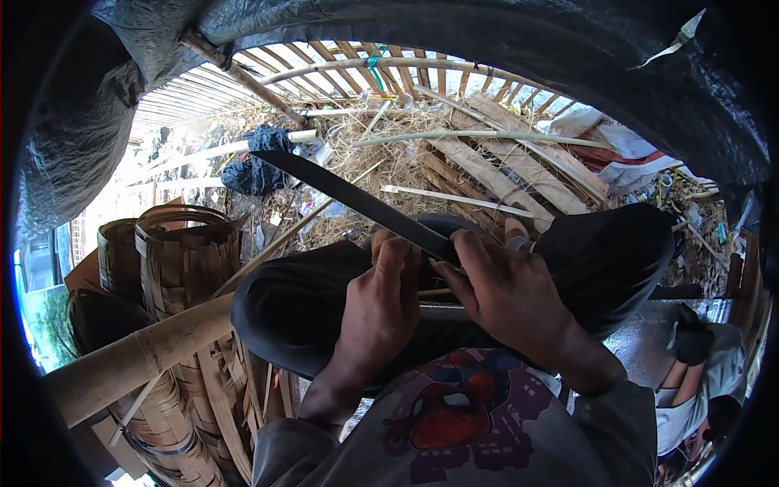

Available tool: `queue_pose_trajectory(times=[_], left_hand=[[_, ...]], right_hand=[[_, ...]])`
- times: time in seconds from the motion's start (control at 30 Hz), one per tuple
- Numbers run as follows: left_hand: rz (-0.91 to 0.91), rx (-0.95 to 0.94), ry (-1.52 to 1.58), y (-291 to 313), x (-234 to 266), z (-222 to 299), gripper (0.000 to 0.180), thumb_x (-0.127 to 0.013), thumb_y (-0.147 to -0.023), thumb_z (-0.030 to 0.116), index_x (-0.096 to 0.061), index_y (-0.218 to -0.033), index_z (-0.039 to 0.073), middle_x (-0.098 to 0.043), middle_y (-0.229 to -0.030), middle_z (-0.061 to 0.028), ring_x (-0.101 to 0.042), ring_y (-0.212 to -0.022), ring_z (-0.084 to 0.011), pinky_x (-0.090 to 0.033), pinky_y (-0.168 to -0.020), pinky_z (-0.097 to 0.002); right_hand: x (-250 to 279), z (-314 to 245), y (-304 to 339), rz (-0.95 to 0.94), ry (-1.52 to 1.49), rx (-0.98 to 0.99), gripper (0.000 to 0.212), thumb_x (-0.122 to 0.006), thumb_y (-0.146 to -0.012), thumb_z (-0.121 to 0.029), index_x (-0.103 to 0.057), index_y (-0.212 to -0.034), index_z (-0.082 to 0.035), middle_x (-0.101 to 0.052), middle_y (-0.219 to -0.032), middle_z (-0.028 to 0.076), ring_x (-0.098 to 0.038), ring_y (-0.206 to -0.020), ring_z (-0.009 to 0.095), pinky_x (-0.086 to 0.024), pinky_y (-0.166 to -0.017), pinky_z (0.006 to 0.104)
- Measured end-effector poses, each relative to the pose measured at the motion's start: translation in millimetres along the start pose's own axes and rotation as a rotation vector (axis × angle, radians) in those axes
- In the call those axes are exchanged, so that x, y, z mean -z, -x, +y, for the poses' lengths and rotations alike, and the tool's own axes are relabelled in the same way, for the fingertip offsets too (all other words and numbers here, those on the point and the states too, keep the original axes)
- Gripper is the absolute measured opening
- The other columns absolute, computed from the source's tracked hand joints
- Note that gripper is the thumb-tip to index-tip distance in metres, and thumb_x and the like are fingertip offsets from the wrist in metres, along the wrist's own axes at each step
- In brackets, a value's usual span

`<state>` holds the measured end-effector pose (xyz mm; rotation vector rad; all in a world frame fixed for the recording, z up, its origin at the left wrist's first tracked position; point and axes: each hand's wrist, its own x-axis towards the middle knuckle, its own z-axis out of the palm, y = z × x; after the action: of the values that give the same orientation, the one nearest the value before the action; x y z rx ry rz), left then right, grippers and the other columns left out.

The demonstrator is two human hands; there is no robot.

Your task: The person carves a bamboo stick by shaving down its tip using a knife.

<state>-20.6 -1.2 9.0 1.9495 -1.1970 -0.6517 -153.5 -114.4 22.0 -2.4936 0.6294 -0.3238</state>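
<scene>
Over dark trousers point(608, 252): hands point(507, 284) at long, flat, smooth blade point(345, 195).

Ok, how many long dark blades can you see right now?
1: the dark blade slants from upper left down to the right hand. Others could be hidden in the clutter beyond the knees.

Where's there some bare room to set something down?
The shiny grey surface between the right knee and the other person looks mostly bare. Straw and slats crowd the ground ahead; woven cylinders crowd the left.
</scene>
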Motion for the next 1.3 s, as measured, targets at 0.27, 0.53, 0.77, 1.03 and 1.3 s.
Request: queue_pose_trajectory(times=[0.27, 0.53, 0.77, 1.03, 1.3], left_hand=[[0.055, 0.005, 0.029, -1.9, 0.3, 3.1, 0.019, -0.051, -0.089, -0.002, -0.047, -0.107, 0.004, -0.059, -0.080, -0.0225, -0.061, -0.069, -0.0424, -0.044, -0.051, -0.0449], [0.161, -0.134, -0.089, -5.2, -12.1, -14.6, 0.013, -0.051, -0.090, 0.000, -0.048, -0.102, 0.003, -0.060, -0.076, -0.0212, -0.059, -0.065, -0.0422, -0.045, -0.049, -0.0435], [0.161, -0.082, -0.121, -1.9, -4.4, -9.1, 0.010, -0.052, -0.090, 0.001, -0.050, -0.099, 0.003, -0.059, -0.071, -0.0197, -0.060, -0.059, -0.0368, -0.046, -0.049, -0.0403], [0.426, 0.038, 0.045, -7.4, 39.6, -1.9, 0.008, -0.047, -0.093, 0.002, -0.054, -0.091, -0.001, -0.053, -0.063, -0.0056, -0.040, -0.052, -0.0083, -0.034, -0.048, -0.0262], [0.198, 0.247, 0.419, 2.3, 44.9, 1.5, 0.013, -0.047, -0.096, 0.009, -0.055, -0.091, 0.000, -0.042, -0.063, 0.0034, -0.035, -0.056, -0.0028, -0.029, -0.049, -0.0211]], right_hand=[[-4.4, 16.6, -22.1, -0.182, 0.010, -0.060, 0.031, -0.065, -0.074, -0.009, -0.051, -0.101, -0.006, -0.064, -0.081, 0.013, -0.065, -0.073, 0.033, -0.051, -0.062, 0.0424], [-20.0, 45.4, -4.2, -0.100, 0.016, -0.124, 0.026, -0.063, -0.073, -0.005, -0.053, -0.097, -0.006, -0.066, -0.076, 0.013, -0.065, -0.073, 0.034, -0.053, -0.065, 0.0422], [-25.8, 21.7, -26.7, -0.084, 0.020, -0.058, 0.024, -0.062, -0.074, -0.007, -0.054, -0.097, -0.005, -0.063, -0.066, 0.013, -0.066, -0.065, 0.033, -0.053, -0.060, 0.0435], [-62.1, 110.3, -21.9, 0.094, -0.041, -0.313, 0.021, -0.061, -0.087, -0.022, -0.061, -0.095, -0.003, -0.063, -0.071, 0.016, -0.063, -0.069, 0.037, -0.052, -0.064, 0.0426], [-22.0, 25.8, -61.5, 0.001, -0.914, -0.124, 0.024, -0.065, -0.088, -0.020, -0.061, -0.104, -0.003, -0.051, -0.058, -0.002, -0.047, -0.048, 0.007, -0.037, -0.046, 0.0252]])
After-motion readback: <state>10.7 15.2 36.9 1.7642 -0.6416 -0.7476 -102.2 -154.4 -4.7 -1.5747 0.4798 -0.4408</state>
